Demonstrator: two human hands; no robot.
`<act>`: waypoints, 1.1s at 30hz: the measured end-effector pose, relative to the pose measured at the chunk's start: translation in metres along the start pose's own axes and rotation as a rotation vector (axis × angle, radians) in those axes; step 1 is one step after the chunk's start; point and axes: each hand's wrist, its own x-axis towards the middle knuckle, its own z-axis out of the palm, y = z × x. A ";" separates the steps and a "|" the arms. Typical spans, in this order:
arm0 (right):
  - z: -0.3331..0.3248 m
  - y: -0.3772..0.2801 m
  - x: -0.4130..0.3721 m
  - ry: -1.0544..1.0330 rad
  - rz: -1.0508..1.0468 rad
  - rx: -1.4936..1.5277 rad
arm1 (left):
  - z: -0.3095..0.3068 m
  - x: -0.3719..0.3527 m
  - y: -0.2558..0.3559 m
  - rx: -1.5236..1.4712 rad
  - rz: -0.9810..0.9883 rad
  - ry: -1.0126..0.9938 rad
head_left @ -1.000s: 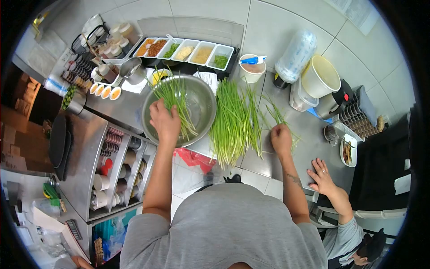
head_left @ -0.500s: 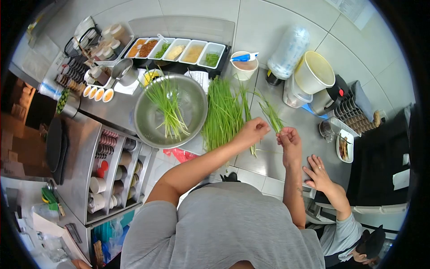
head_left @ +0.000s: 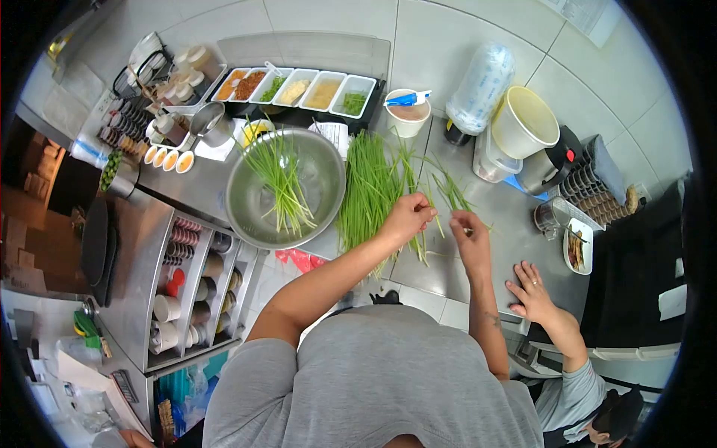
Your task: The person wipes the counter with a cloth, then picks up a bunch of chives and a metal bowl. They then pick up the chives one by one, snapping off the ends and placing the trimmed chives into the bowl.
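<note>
My left hand (head_left: pixel 412 218) is closed in a pinch on a thin green chive stalk (head_left: pixel 439 224), above the right edge of a large pile of chives (head_left: pixel 370 190). Close by on the right, my right hand (head_left: pixel 472 240) has loosely curled fingers that look apart, with no stalk plainly between them. Just beyond its fingertips, a small bunch of chives (head_left: pixel 451 190) rests on the steel counter (head_left: pixel 515 224). Left of the pile, a wide metal bowl (head_left: pixel 240 201) holds another bunch of chives (head_left: pixel 287 187), pale ends toward me.
Another person's hand (head_left: pixel 534 291) lies flat on the counter's right edge. White tubs of toppings (head_left: pixel 325 91) line the back. A white bucket (head_left: pixel 408 112), a yellowish tub (head_left: pixel 526 119) and a dish with food (head_left: pixel 577 246) stand toward the right.
My right hand has let go of the small bunch, which now lies on the counter, and has shifted slightly left. My left hand has moved left and now pinches a stalk.
</note>
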 end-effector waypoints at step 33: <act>0.026 -0.030 -0.012 -0.333 0.207 0.419 | 0.005 -0.026 -0.004 -0.227 -0.043 0.078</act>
